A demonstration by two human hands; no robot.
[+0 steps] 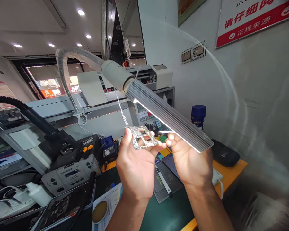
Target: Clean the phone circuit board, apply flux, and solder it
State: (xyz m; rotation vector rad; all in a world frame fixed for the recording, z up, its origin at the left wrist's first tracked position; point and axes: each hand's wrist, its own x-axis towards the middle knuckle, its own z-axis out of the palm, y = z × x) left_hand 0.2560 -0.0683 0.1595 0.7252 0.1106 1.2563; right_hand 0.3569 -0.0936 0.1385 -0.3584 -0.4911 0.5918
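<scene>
One ribbed silver tube lamp (168, 114) slants over the right hand (190, 165), fingers curled tight on slim pointed silver tweezers (166, 132); the left hand (137, 170), fingers part-closed, grips a thin rectangular circuit board (136, 132) above the dark-green tabletop (168, 213).

This looks like a small electronics repair shop. A bare circuit board (136, 134) sits under a long bench lamp (168, 114), with a screwdriver (164, 181) and a phone (170, 163) on the desk (167, 216) below. A control box (71, 179) with buttons and a display stands to the left. The shop side shows in the large red-and-white wall sign (251, 24), the machine marked DEVIA (141, 75) and the ceiling spotlights (81, 12).
</scene>
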